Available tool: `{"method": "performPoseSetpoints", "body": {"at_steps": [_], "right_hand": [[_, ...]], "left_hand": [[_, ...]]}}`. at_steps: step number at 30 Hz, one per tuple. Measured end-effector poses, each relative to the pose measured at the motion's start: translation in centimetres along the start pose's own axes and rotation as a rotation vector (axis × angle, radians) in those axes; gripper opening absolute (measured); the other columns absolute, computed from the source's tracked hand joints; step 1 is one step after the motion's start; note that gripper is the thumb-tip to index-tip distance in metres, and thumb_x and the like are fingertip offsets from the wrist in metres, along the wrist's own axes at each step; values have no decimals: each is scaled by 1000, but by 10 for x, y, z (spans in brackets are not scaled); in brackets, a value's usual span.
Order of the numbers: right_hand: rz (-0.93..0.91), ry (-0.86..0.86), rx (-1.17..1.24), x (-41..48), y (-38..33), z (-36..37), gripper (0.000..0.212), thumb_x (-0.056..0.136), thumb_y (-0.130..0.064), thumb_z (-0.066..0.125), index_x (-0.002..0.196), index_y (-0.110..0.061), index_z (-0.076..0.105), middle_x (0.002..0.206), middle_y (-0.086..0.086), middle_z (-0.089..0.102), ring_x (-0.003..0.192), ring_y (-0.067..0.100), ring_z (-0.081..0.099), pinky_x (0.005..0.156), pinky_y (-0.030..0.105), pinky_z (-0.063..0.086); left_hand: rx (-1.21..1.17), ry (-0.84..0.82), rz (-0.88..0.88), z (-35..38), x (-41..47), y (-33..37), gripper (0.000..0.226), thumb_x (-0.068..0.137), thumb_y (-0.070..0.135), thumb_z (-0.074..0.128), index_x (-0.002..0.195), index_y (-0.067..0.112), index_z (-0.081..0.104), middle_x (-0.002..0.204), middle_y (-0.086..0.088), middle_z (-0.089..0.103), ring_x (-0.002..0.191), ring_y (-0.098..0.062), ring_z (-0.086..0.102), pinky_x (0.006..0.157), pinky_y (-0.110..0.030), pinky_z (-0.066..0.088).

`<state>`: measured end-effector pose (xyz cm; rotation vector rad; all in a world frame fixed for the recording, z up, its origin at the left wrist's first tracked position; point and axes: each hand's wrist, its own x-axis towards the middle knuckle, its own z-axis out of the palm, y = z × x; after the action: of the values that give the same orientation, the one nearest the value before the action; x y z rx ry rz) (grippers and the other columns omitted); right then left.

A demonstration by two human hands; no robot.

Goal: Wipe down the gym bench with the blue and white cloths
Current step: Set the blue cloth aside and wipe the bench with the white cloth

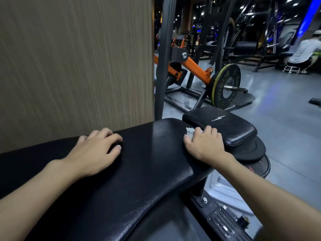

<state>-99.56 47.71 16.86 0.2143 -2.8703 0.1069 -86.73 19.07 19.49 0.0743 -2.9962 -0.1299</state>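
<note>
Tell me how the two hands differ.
The right hand grips a white cloth; under the left hand no cloth shows. The right hand sits at the bench's far end, the left hand mid-pad, nearer the wall. Both lie palm down on the bench, fingers curled.

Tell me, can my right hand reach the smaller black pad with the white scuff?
Probably yes: the right hand rests at the bench edge right beside the smaller pad, with nothing lying between them.

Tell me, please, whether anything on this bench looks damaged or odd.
Yes: the small pad has a white tear across its top, and the main bench pad is cracked and scuffed along its near edge.
</note>
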Motion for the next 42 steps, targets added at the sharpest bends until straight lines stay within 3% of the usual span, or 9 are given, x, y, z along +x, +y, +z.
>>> {"method": "performPoseSetpoints", "body": {"at_steps": [6,11,19,25,28,30,33,36,42], "right_hand": [[-7,-230,104,20,-10,-4,62,95,-54,30,134,-8,44,138,20,43,127,39,42,101,45,33],[-48,-328,103,48,-21,-2,69,95,-58,27,142,-7,34,148,20,34,136,36,34,106,45,29],[-201,-370,112,98,-64,6,87,85,-78,17,142,-17,39,148,13,37,137,31,34,106,45,29],[-399,-375,52,103,-105,12,87,86,-79,12,139,-18,42,142,9,48,132,29,40,104,43,28],[-503,-311,121,87,-129,13,75,88,-76,20,117,-14,48,116,9,58,114,29,53,88,39,35],[-526,-263,156,79,-134,12,67,88,-75,21,101,-15,49,108,8,55,110,28,53,88,38,35],[-513,-272,60,71,-134,12,85,80,-82,8,115,-22,58,126,9,50,126,28,39,107,42,24],[-503,-302,3,61,-149,11,93,78,-84,6,133,-24,50,135,9,47,132,28,35,112,44,21],[-581,-348,0,26,-219,4,88,80,-83,7,126,-20,49,132,7,50,129,27,40,108,49,25]], "left_hand": [[-24,69,-47,18,-6,-1,35,96,48,28,129,44,40,130,18,36,126,-8,29,106,-41,20],[-19,74,-42,22,-6,-3,49,88,54,12,129,43,37,130,18,33,126,-7,26,106,-39,19],[-20,88,-33,23,-8,-2,64,80,57,-1,133,42,33,133,18,30,129,-6,22,112,-40,16],[-93,94,-39,18,-9,-4,56,84,58,11,130,40,39,130,23,35,127,-4,29,110,-36,19],[-180,84,-57,6,-10,-16,39,94,51,26,125,37,45,127,25,40,124,-2,36,109,-33,23],[-121,61,-98,-3,-18,-34,36,96,50,30,126,39,46,130,22,40,127,-4,34,109,-36,25],[5,2,-199,-10,-41,-70,44,94,54,26,135,46,39,139,18,36,133,-8,28,109,-42,24],[14,-7,-227,-11,-61,-90,48,95,55,25,142,49,32,145,17,32,137,-7,23,110,-40,21],[-4,11,-252,-19,-91,-113,56,90,61,19,142,46,33,148,14,32,140,-9,22,111,-39,19]]}}
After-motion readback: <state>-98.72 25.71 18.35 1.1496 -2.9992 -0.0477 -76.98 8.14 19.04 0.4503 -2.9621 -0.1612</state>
